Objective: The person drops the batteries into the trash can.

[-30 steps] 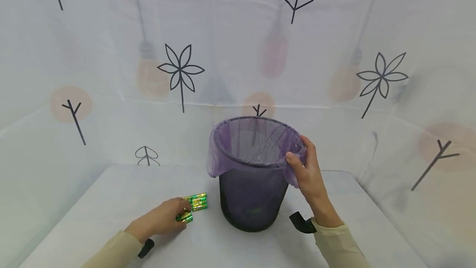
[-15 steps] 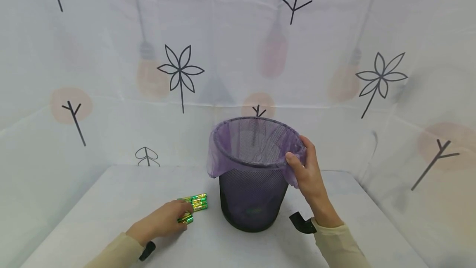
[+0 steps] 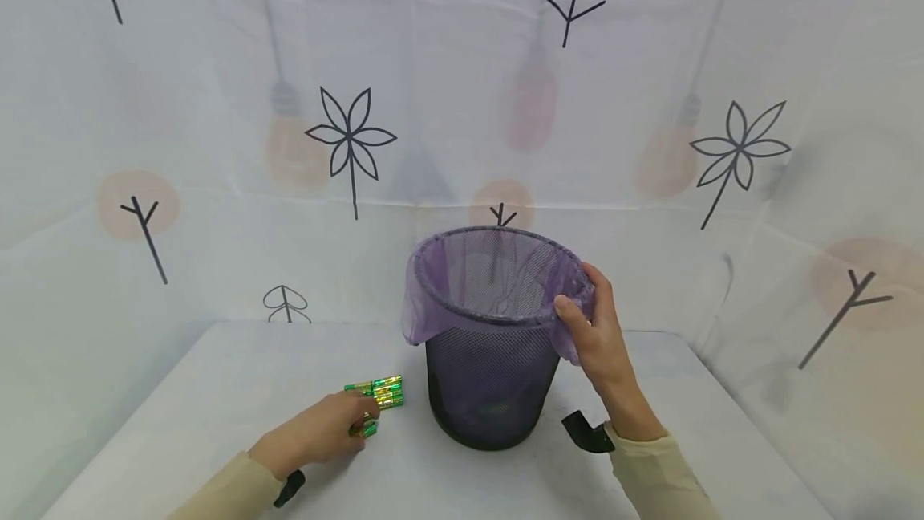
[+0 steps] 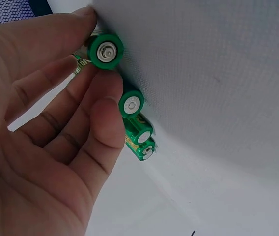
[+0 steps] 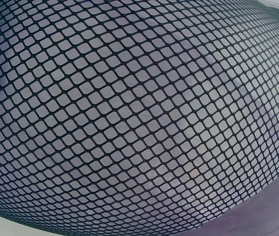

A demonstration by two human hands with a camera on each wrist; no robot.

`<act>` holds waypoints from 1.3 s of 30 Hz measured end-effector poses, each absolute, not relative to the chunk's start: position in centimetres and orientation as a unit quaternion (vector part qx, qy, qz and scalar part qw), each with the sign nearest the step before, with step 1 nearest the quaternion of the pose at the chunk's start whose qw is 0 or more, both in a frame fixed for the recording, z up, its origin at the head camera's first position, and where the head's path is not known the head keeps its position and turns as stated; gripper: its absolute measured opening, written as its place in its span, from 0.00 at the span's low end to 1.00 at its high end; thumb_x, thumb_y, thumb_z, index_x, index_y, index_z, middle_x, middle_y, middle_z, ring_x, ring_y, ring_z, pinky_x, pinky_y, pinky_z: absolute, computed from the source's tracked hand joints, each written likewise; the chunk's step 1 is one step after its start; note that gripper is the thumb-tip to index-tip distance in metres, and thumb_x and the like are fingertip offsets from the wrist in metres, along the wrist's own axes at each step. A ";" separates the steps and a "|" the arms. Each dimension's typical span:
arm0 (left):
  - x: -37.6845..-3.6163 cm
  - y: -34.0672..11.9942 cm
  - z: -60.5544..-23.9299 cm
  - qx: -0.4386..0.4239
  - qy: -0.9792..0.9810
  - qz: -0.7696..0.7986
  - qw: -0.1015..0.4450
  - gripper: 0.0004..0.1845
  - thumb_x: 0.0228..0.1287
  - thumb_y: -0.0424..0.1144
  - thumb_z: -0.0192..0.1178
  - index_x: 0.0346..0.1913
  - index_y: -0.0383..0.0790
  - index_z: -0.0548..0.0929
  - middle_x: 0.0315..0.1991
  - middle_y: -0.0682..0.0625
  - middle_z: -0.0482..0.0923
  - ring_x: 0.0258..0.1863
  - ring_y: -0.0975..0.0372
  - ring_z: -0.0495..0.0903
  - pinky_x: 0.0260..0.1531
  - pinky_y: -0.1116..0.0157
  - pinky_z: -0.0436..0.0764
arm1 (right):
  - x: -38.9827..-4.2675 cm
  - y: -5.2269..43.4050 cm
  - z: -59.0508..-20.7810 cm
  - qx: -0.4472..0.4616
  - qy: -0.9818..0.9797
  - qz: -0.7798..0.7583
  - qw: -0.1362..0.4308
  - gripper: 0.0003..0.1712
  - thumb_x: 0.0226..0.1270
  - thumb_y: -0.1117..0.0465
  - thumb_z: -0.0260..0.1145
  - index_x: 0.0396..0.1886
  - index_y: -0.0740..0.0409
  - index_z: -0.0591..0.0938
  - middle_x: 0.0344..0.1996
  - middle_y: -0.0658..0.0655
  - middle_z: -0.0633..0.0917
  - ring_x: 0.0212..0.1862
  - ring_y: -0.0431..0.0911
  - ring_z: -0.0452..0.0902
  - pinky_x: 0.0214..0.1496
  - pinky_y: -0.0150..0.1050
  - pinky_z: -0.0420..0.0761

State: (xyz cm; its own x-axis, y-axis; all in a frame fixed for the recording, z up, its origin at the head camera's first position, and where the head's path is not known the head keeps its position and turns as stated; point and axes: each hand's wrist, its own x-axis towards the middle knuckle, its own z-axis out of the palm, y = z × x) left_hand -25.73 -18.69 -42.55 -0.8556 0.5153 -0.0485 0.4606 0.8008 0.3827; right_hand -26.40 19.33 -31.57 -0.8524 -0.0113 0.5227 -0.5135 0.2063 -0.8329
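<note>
Head view shows a black wire-mesh wastebasket (image 3: 484, 379) standing on a white tabletop (image 3: 209, 392), a translucent purple bin liner (image 3: 422, 319) folded over its rim. At the rim's right side the right hand (image 3: 602, 343) grips basket and liner together, thumb toward the near edge. A faint green patch (image 3: 494, 408) shows low through the mesh, too dim to name. Left of the basket, apart from it, the left hand (image 3: 318, 428) is down at a small cluster of green-and-gold cylindrical batteries (image 3: 388, 393) on the tabletop, its fingers bent and partly hiding some of them. Beige sleeves (image 3: 225, 492) cover both forearms, and a white backdrop (image 3: 462, 62) printed with dark leaf and flower outlines rises behind. Left wrist view, closer in, has that hand's thumb and fingers pinching one green-ended battery (image 4: 106, 51), its silver terminal facing the camera; three more batteries (image 4: 131, 104) lie in a row just beside the fingertips. Right wrist view is filled by the basket's mesh wall, purple liner showing through it and hanging loose at lower right
</note>
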 end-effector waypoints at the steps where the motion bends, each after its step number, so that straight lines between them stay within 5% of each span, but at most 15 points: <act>1: -25.7 -18.7 -42.6 0.257 0.945 0.185 0.077 0.16 0.52 0.35 0.70 0.46 0.44 0.82 0.29 0.61 0.72 0.28 0.68 0.70 0.32 0.65 0.74 | -26.4 19.3 -31.6 0.174 -0.748 0.605 0.207 0.41 0.67 0.53 0.58 0.75 0.47 0.49 0.71 0.60 0.54 0.70 0.58 0.51 0.67 0.65 0.48; 28: -26.2 -18.8 -42.6 0.261 0.923 0.252 0.131 0.15 0.50 0.34 0.71 0.42 0.47 0.80 0.27 0.58 0.73 0.28 0.66 0.71 0.29 0.66 0.72 | -26.2 19.3 -31.4 0.175 -0.751 0.602 0.209 0.42 0.67 0.54 0.59 0.75 0.48 0.49 0.71 0.61 0.53 0.71 0.59 0.51 0.67 0.66 0.47; 39: -27.4 -19.6 -36.8 0.290 0.914 0.272 0.076 0.16 0.54 0.33 0.68 0.47 0.42 0.79 0.28 0.56 0.74 0.27 0.63 0.74 0.27 0.65 0.75 | -26.2 19.2 -31.4 0.175 -0.743 0.611 0.209 0.41 0.67 0.54 0.59 0.74 0.47 0.50 0.70 0.61 0.56 0.68 0.57 0.54 0.67 0.64 0.49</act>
